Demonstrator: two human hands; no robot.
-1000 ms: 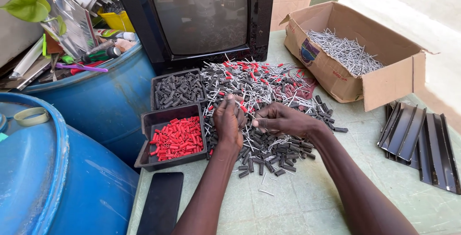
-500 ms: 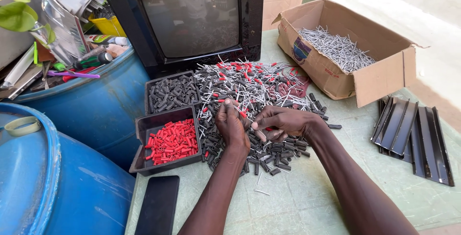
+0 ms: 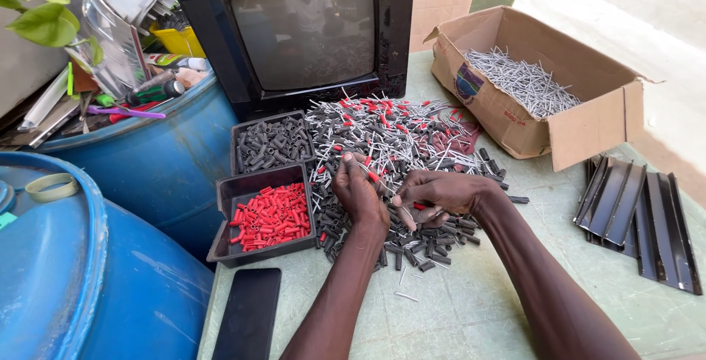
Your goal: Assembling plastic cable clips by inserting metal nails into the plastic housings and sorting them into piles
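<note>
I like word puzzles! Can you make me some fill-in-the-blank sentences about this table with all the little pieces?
1. The tray nearest the phone holds small ____ caps.
2. The cardboard box holds thin ____ pins.
3. Behind the pile of pieces stands an old black ____.
4. The left hand pinches a pin with a ____ tip.

Missing words: red; silver; television; red

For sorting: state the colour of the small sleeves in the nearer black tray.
Red small plastic sleeves, in the head view.
</note>
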